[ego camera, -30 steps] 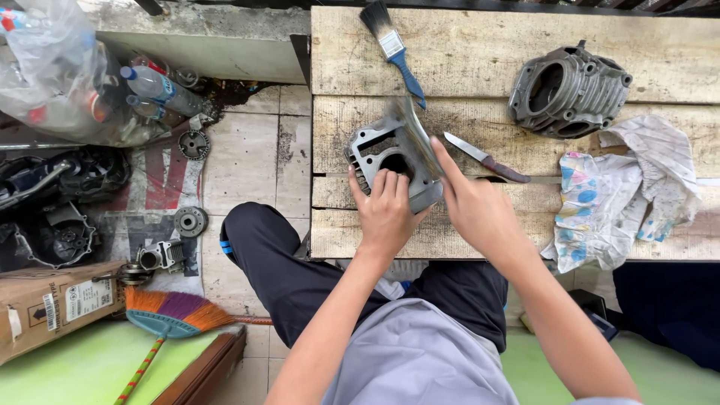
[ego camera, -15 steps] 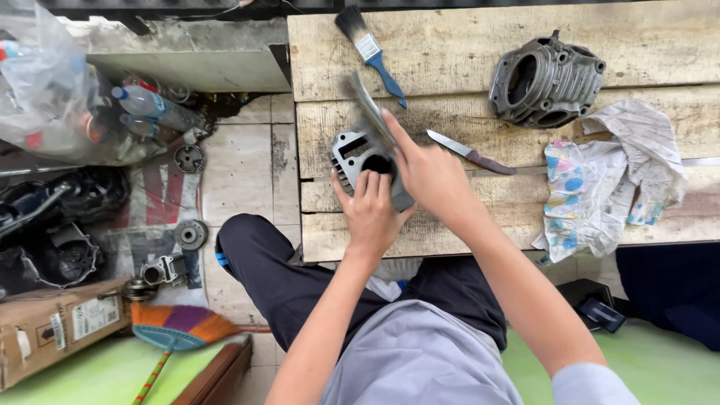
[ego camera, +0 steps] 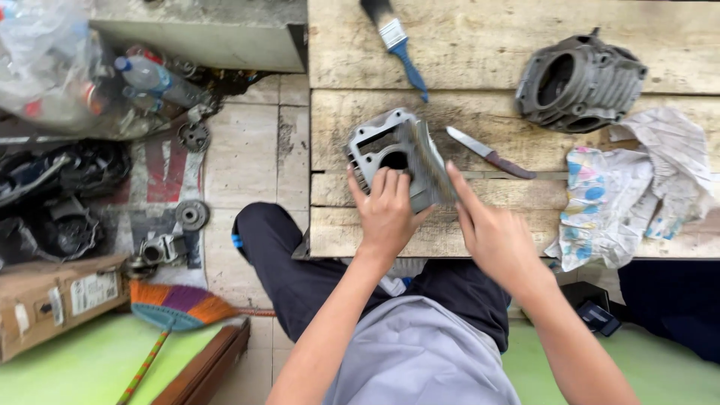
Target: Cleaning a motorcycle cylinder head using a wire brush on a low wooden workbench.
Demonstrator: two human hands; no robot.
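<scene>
Here, plank bench [ego camera: 510,45] over tiled floor [ego camera: 259,150].

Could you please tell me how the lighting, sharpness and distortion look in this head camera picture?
Head view: soft, even daylight, only faint shadows under the left hand and right hand; no strong glare on the grey cylinder block; bench planks and knife are sharp; the wide lens bends plank edges towards the frame borders; the plastic bag at top left looks slightly soft.
</scene>
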